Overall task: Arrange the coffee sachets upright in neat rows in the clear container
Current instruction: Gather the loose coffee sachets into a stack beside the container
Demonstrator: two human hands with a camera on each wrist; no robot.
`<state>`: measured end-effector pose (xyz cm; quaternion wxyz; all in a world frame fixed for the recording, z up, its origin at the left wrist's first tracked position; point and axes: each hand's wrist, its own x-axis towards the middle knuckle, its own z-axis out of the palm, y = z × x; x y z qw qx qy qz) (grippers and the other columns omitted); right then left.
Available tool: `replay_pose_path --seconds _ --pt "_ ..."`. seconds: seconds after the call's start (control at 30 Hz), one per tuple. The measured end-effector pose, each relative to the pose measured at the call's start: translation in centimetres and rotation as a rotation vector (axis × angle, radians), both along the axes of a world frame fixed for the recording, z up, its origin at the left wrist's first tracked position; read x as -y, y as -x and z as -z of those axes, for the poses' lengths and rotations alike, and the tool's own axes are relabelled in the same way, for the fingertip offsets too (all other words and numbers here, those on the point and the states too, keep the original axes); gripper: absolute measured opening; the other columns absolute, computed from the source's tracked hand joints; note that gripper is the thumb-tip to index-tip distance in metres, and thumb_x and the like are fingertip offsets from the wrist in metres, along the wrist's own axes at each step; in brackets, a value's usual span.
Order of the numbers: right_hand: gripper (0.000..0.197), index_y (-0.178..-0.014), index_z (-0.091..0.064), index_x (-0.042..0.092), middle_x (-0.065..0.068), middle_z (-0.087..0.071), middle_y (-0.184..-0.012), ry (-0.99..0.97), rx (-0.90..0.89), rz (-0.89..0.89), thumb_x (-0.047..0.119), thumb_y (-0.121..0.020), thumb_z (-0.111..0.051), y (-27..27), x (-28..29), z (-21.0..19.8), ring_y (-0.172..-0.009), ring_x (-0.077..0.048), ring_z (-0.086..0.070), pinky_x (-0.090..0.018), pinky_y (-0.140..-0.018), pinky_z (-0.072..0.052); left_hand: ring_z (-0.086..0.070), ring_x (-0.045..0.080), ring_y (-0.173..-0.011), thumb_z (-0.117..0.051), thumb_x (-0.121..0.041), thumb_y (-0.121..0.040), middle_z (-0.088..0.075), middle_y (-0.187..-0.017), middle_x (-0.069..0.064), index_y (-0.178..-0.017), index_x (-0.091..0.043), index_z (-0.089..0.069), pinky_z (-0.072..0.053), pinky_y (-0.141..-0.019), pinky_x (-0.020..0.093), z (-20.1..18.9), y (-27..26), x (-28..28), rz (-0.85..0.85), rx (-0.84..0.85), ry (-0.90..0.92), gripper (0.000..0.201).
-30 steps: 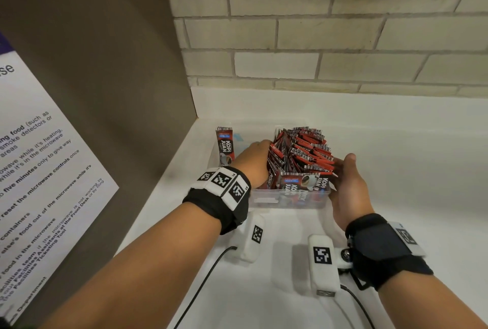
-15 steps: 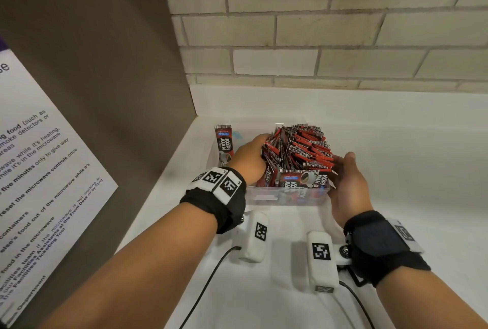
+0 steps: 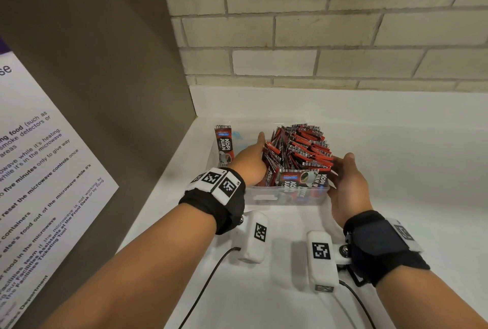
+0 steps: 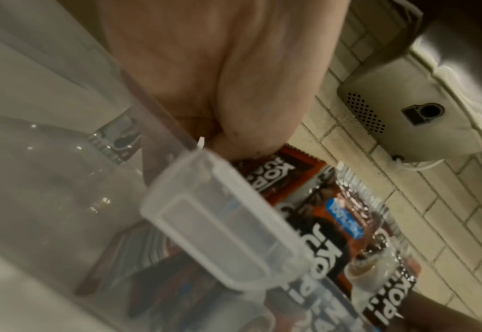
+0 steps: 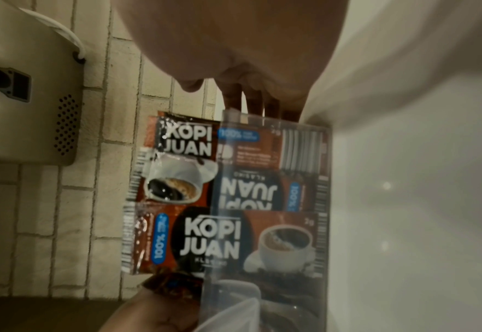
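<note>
Both flat hands, left hand [image 3: 250,161] and right hand [image 3: 347,183], fingers straight, flanked the sachets [image 3: 298,151]; squeezing evenly should square them.

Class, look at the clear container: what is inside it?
Inside the clear container: packed coffee sachets, one lone sachet standing left, and the left hand. Its floor beneath them is hidden.

clear container [image 3: 266,198] left half open, lone upright sachet [image 3: 224,143] there, sachets [image 3: 301,149] crowding right

Red-black coffee sachets [image 3: 299,155] crammed, perhaps upright, in clear container [image 3: 287,196].
</note>
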<state>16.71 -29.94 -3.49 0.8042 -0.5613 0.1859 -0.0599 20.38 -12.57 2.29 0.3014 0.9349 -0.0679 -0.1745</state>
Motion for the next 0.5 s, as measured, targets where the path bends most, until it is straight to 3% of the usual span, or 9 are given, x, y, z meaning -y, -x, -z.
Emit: replay_pose_path --seconds 0.1,0.2,0.27,0.33,0.4,0.43,0.5 --pt "0.045 -0.100 -0.059 0.017 0.000 -0.065 -0.101 0.006 0.005 0.000 0.044 -0.102 -0.023 0.1 -0.1 -0.1 -0.098 -0.016 -0.059 -0.027 -0.072 -0.044 -0.042 0.028 -0.132 -0.034 0.006 -0.092 -0.036 -0.151 0.012 -0.152 -0.015 -0.014 -0.037 -0.103 0.029 0.4 -0.1 -0.1 -0.059 0.026 0.064 0.066" --pt "0.045 -0.096 -0.060 0.018 0.000 -0.065 -0.103 0.006 0.007 -0.002 0.043 -0.102 -0.023 0.1 -0.2 -0.1 -0.105 -0.018 -0.057 -0.026 -0.073 -0.043 -0.035 0.025 -0.138 -0.031 0.007 -0.093 -0.037 -0.150 0.010 -0.147 -0.011 -0.033 -0.029 -0.110 0.028 0.4 0.0 0.0 -0.170 0.057 0.219 0.057" --pt "0.045 -0.096 -0.061 0.020 0.001 -0.065 -0.104 0.012 0.010 -0.011 0.044 -0.102 -0.024 0.1 -0.3 -0.1 -0.107 -0.017 -0.056 -0.025 -0.073 -0.042 -0.044 0.027 -0.130 -0.029 0.005 -0.095 -0.049 -0.140 0.012 -0.139 -0.009 -0.046 -0.037 -0.099 0.027 0.2 0.4 0.4 -0.231 0.051 0.331 0.049" --pt "0.044 -0.096 -0.061 0.022 0.003 -0.065 -0.103 0.019 0.021 -0.025 0.044 -0.102 -0.024 0.2 -0.3 -0.1 -0.108 -0.016 -0.056 -0.024 -0.072 -0.041 -0.060 0.024 -0.103 -0.026 0.001 -0.098 -0.063 -0.115 0.013 -0.125 -0.009 -0.058 -0.045 -0.076 0.024 -0.2 1.0 0.9 -0.307 0.008 0.483 0.043" --pt "0.044 -0.098 -0.062 0.024 0.004 -0.066 -0.104 0.015 0.040 -0.040 0.044 -0.102 -0.023 0.1 -0.3 0.0 -0.109 -0.015 -0.056 -0.024 -0.075 -0.042 -0.057 0.015 -0.081 -0.026 -0.002 -0.100 -0.061 -0.099 0.008 -0.116 -0.008 -0.061 -0.046 -0.068 0.023 -0.3 1.1 1.4 -0.403 -0.058 0.625 0.040" --pt "0.044 -0.101 -0.062 0.024 0.003 -0.066 -0.107 0.017 0.050 -0.053 0.044 -0.102 -0.023 0.1 -0.2 0.1 -0.111 -0.014 -0.057 -0.025 -0.079 -0.043 -0.057 0.017 -0.084 -0.026 -0.005 -0.101 -0.061 -0.101 0.008 -0.115 -0.007 -0.061 -0.048 -0.075 0.027 -0.4 1.1 1.6 -0.445 -0.096 0.677 0.038" --pt "0.047 -0.110 -0.062 0.024 0.000 -0.066 -0.115 0.017 0.072 -0.074 0.047 -0.102 -0.022 -0.1 -0.2 0.3 -0.116 -0.015 -0.057 -0.031 -0.093 -0.044 -0.056 0.028 -0.111 -0.028 -0.020 -0.103 -0.058 -0.126 0.013 -0.123 -0.005 -0.055 -0.044 -0.100 0.041 -0.9 1.3 2.0 -0.525 -0.181 0.757 0.037"
